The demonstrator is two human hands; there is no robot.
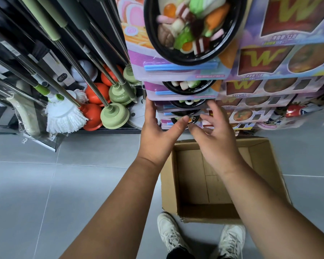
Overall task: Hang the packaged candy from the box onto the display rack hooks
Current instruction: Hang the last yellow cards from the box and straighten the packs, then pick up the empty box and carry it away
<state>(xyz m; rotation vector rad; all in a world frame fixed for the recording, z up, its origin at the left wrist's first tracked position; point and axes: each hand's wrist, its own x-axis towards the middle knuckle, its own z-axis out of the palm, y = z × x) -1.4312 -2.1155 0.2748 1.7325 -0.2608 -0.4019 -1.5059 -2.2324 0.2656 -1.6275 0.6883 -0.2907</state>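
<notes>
Packaged candy [183,43] in black bowls on purple cards hangs in a column down the display rack, seen from above. My left hand [157,131] reaches the left edge of the lower packs [178,114], fingers spread, thumb touching the lowest bowl. My right hand [215,133] hovers just right of it with fingers apart, fingertips at the same low pack. Neither hand clasps a pack firmly. On the floor below stands the open cardboard box [258,165]; its visible inside shows only bare cardboard.
A second column of red-and-yellow "W" packs [266,57] hangs to the right. Left of the rack stand mops [64,116], green and orange plungers [114,114] and long handles. Grey tile floor [64,184] lies around; my white shoes [168,232] are beside the box.
</notes>
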